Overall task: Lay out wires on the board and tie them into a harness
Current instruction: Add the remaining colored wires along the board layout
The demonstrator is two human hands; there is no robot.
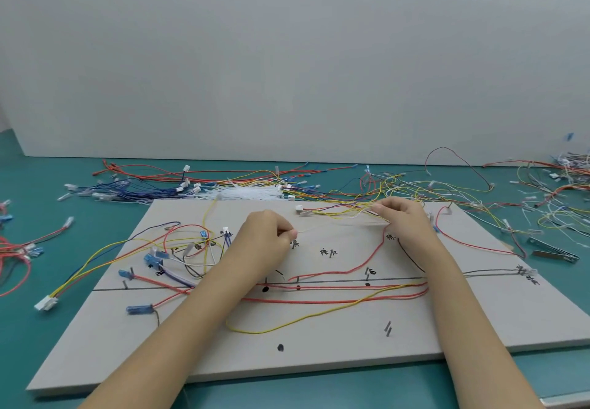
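Tangling looks the main risk; the left hand [268,236] pinches one end of a thin pale wire [332,225], the right hand [404,222] pinches its far end amid a loose yellow bundle [344,210] at the board [319,345] rear; pulling it taut could drag neighbouring strands along, or snag the red wires [335,293] lying along the drawn line.

The flat grey rectangular board [319,357] has bare surface along its near edge, broken only by 2 short metal pins [388,329]. Across its middle, long red wires [335,301] and a looping yellow wire [287,324] lie in the way. Tangled multicoloured loose wires [415,188] crowd the teal table [48,338] behind the board.
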